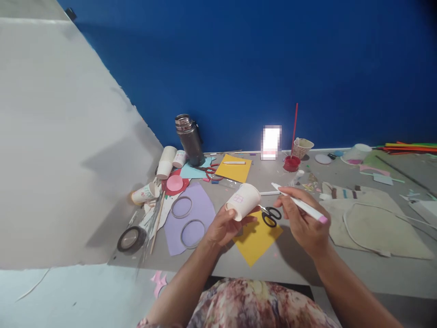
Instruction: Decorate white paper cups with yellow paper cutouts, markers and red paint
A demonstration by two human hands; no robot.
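Observation:
My left hand is closed round a white paper cup, which it holds tilted above the table. A small purple-pink drawing marks the cup's side. In my right hand is a white marker pen with a pink end, gripped like a pencil. Its tip points toward the cup but stays apart from it. Scissors with black handles lie between the hands, partly over a yellow paper sheet. Behind them rests a white pen or stick.
Purple paper with two rings lies left, near a black tape roll. A dark flask and paper cups stand behind. Right are a red pot, cloth with a white cable, and orange sticks.

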